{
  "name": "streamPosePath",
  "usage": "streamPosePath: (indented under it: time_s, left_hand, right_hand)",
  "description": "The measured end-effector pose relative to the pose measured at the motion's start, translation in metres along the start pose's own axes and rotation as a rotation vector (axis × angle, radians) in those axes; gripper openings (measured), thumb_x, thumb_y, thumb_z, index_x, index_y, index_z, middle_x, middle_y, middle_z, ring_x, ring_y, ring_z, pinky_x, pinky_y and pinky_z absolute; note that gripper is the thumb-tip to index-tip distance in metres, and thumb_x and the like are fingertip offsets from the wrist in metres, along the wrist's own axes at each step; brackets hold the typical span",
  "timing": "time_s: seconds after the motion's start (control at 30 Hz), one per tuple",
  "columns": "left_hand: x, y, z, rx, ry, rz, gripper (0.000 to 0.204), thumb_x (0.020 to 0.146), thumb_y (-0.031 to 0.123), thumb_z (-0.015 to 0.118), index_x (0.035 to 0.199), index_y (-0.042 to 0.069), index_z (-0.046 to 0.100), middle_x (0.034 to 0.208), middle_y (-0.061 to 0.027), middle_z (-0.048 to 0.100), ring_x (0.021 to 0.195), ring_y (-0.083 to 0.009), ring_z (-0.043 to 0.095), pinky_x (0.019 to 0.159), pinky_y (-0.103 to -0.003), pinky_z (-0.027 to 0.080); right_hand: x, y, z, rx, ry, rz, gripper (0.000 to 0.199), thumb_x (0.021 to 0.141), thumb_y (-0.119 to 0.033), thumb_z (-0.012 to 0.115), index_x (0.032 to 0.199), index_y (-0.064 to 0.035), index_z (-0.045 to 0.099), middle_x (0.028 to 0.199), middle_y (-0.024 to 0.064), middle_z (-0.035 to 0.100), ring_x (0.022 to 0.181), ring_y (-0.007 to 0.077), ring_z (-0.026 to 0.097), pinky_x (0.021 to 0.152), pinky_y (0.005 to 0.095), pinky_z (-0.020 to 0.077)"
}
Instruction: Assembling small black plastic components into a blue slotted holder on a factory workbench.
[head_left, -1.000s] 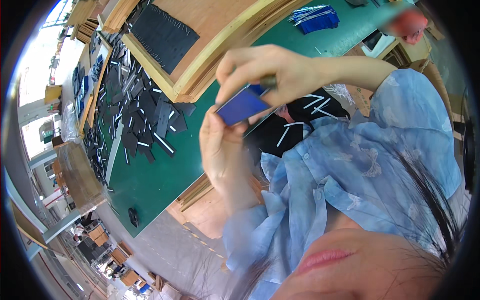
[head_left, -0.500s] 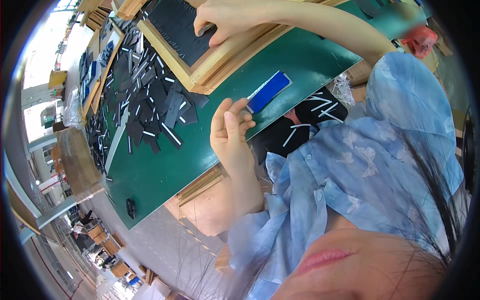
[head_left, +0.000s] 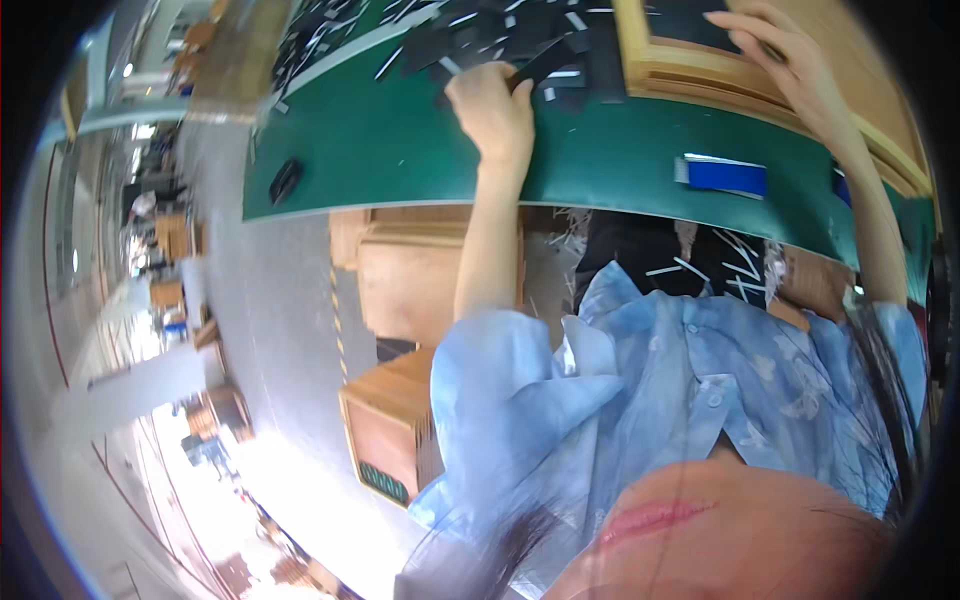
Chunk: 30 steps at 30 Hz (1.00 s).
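Pinching a dark strip (head_left: 541, 66), left grip (head_left: 496, 112) narrow; right grip (head_left: 792, 62) loosely curled, hold unclear.

You wear a light-blue, mottled, button-front cloth shirt (head_left: 640, 375) with pale motifs, loose sleeves (head_left: 490, 365), and a black cloth lower garment (head_left: 625, 245).

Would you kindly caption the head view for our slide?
Left hand at dark pieces, right hand over wooden frame, blue strip on green table.

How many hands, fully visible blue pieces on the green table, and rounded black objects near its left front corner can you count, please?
Hands: 2
Fully visible blue pieces: 1
Rounded black objects: 1
Total: 4
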<state>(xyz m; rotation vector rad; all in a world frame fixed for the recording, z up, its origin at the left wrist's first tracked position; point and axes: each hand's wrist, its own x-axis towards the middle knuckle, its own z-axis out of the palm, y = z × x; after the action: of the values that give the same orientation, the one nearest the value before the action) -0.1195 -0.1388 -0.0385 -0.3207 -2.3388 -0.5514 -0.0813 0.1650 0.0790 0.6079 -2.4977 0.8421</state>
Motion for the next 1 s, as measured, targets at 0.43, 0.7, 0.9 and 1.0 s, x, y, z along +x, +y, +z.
streamPosePath:
  time_s: [0.43, 0.7, 0.9, 1.0]
  left_hand:
    - [-0.007, 0.128, -0.088, -1.558, -0.557, -0.741, 0.032, 0.090, 0.011, 0.059, 0.114, -0.008, 0.052, 0.084, -0.0119, 0.065, 0.066, -0.0147, 0.062, 0.059, -0.025, 0.052]
    - [-0.016, 0.147, -0.093, -1.240, -0.288, -0.570, 0.022, 0.091, 0.008, 0.057, 0.109, -0.004, 0.061, 0.075, -0.0075, 0.064, 0.064, -0.0118, 0.062, 0.058, -0.023, 0.052]
    - [-0.014, 0.161, -0.079, -1.378, -0.379, -0.611, 0.021, 0.091, 0.008, 0.057, 0.107, -0.005, 0.061, 0.079, -0.0086, 0.065, 0.064, -0.0129, 0.063, 0.057, -0.023, 0.052]
    - [-0.018, 0.148, -0.074, -1.389, -0.344, -0.700, 0.022, 0.091, 0.009, 0.056, 0.106, -0.005, 0.062, 0.080, -0.0096, 0.065, 0.063, -0.0132, 0.063, 0.056, -0.023, 0.052]
  right_hand:
    - [-0.015, -0.033, -0.006, 0.029, -0.093, -0.672, 0.027, 0.070, -0.008, 0.072, 0.095, -0.0037, 0.064, 0.089, 0.0112, 0.061, 0.072, 0.0227, 0.058, 0.058, 0.0299, 0.0440]
    - [-0.032, -0.041, -0.018, 0.211, -0.141, -0.245, 0.041, 0.071, -0.012, 0.073, 0.105, -0.0011, 0.053, 0.096, 0.0130, 0.058, 0.083, 0.0297, 0.056, 0.072, 0.0353, 0.0429]
    - [-0.033, -0.031, -0.001, -0.291, 0.122, -0.696, 0.043, 0.065, -0.010, 0.073, 0.101, -0.0056, 0.049, 0.094, 0.0116, 0.055, 0.083, 0.0309, 0.054, 0.071, 0.0398, 0.0421]
    - [-0.055, -0.032, -0.002, -0.183, 0.023, -0.770, 0.040, 0.055, -0.016, 0.076, 0.089, -0.0076, 0.056, 0.088, 0.0068, 0.053, 0.081, 0.0265, 0.054, 0.067, 0.0388, 0.0430]
